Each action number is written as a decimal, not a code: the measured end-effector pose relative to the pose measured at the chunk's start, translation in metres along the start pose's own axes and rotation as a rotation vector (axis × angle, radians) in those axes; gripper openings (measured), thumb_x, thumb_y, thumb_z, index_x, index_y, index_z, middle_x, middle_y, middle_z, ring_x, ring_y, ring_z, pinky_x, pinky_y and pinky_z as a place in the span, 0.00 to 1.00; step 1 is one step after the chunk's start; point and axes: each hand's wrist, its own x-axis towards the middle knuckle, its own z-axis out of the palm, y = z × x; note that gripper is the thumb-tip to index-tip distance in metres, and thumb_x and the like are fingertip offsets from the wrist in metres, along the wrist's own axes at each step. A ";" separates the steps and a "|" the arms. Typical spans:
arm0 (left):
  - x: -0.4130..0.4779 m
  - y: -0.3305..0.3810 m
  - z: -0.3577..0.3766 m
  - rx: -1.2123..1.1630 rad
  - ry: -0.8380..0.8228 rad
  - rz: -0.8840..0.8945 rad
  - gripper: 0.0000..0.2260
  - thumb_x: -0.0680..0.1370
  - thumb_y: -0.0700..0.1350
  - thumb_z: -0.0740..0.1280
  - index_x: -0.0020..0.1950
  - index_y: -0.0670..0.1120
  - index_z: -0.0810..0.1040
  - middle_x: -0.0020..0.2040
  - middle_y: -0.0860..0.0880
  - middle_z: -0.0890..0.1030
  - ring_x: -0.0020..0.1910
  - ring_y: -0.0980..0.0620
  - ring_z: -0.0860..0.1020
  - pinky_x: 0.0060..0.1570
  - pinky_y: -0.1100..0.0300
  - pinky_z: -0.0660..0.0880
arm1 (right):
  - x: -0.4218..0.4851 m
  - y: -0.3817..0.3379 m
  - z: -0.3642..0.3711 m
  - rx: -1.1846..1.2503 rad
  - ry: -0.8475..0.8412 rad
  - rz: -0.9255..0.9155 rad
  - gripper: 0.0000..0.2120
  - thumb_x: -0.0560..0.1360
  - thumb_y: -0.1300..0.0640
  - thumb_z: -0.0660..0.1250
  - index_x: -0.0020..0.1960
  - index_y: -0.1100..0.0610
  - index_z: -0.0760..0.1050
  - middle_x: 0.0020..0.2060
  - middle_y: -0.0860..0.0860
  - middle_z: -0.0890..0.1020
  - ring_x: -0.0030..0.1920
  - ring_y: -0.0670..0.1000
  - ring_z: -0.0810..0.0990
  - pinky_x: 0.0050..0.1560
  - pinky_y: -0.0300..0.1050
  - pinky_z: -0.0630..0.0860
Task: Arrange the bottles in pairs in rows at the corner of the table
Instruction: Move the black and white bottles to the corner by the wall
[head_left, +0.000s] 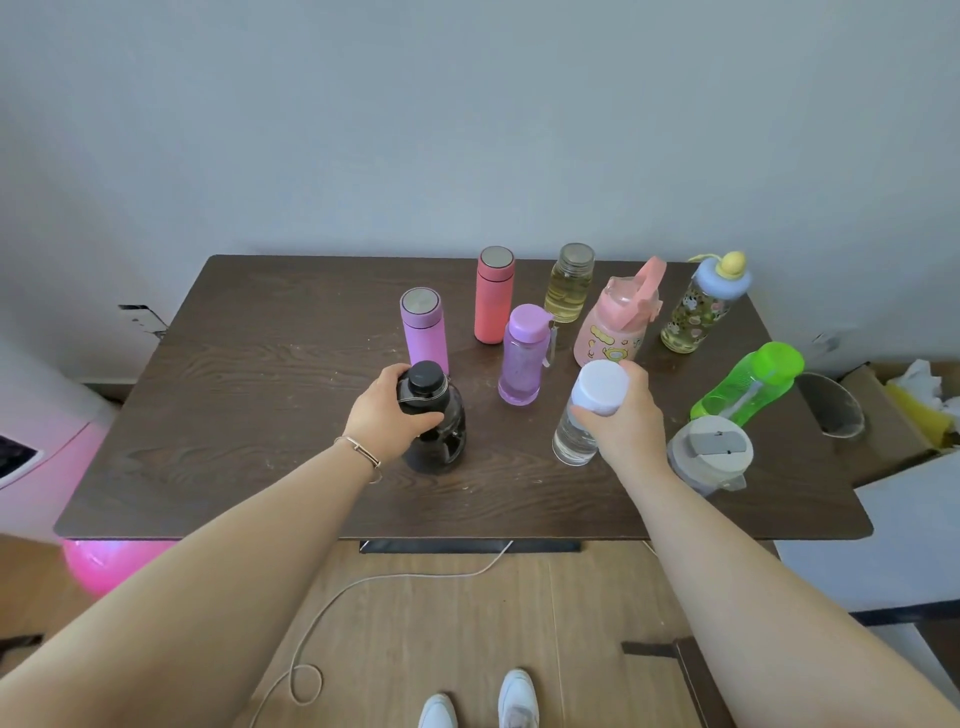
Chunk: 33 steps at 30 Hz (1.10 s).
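Several bottles stand on a dark wooden table (234, 415). My left hand (387, 410) grips the neck of a black bottle (439, 436). A clear bottle with a white cap (582, 421) is held near its top by my right hand (626, 421). Behind them stand a pink-purple flask (423, 332), a coral flask (493, 296), a purple plastic bottle (522, 358), a yellowish clear bottle (569, 286), a pink kids' bottle (615, 327) and a patterned bottle with a blue lid (701, 306). A green bottle (748, 384) and a grey-lidded bottle (709, 457) stand at the right.
The table's far edge meets a grey wall. A cardboard box (883, 415) with clutter sits right of the table. A pink ball (104, 566) lies under the table's left front corner, and a cable (363, 582) trails on the floor. The left half of the tabletop holds nothing.
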 end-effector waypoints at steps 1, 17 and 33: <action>-0.001 0.001 0.000 -0.010 0.006 -0.003 0.31 0.67 0.51 0.77 0.67 0.52 0.69 0.56 0.54 0.78 0.53 0.52 0.75 0.51 0.59 0.70 | 0.000 0.000 -0.001 -0.010 -0.008 -0.006 0.41 0.75 0.57 0.83 0.81 0.54 0.64 0.76 0.58 0.76 0.76 0.66 0.74 0.73 0.62 0.76; -0.031 0.008 -0.031 -0.260 0.349 -0.154 0.31 0.66 0.50 0.78 0.66 0.52 0.71 0.55 0.57 0.77 0.53 0.53 0.75 0.51 0.60 0.70 | -0.013 -0.052 0.023 0.026 -0.202 -0.246 0.39 0.74 0.57 0.83 0.79 0.51 0.67 0.72 0.54 0.79 0.72 0.62 0.77 0.68 0.56 0.78; -0.026 -0.093 -0.167 -0.210 0.388 -0.134 0.32 0.66 0.51 0.78 0.67 0.52 0.70 0.57 0.54 0.78 0.56 0.49 0.76 0.52 0.58 0.72 | -0.079 -0.186 0.142 -0.026 -0.290 -0.288 0.40 0.75 0.54 0.80 0.80 0.46 0.63 0.59 0.49 0.76 0.62 0.63 0.82 0.64 0.61 0.84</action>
